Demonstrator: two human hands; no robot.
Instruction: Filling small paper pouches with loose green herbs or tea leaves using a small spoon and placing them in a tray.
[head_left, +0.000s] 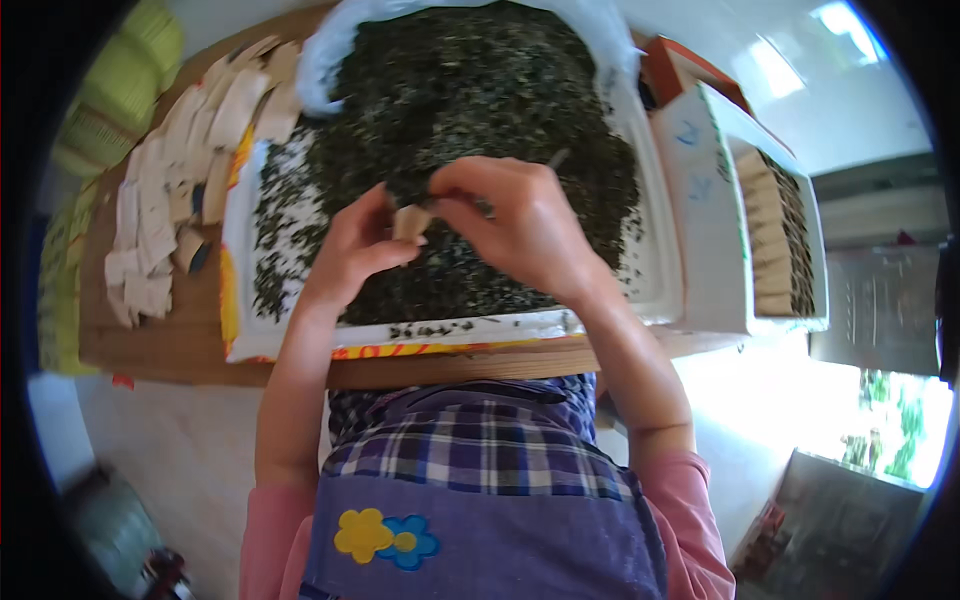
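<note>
Between the thumb and fingers of my left hand (349, 244) is a small tan paper packet (411, 223), held with its mouth up. My right hand (517, 214) is at the packet's mouth with its fingers pinched together. A thin grey handle (559, 157) sticks out behind that hand, apparently part of a slim tool in its grip; the tool's other end is hidden. Some dark leaf shows at the packet's top. Both hands are above a white tray (241, 300) heaped with dark, dried, crumbled leaves (480, 82) that look like tea.
Flat tan paper packets (150, 202) lie in overlapping rows on the wooden table (202, 337), left of the tray. To the right, a white box (701, 202) holds a row of filled packets (769, 240). Behind it is an orange box (667, 64). Clear plastic film (319, 67) rims the heap.
</note>
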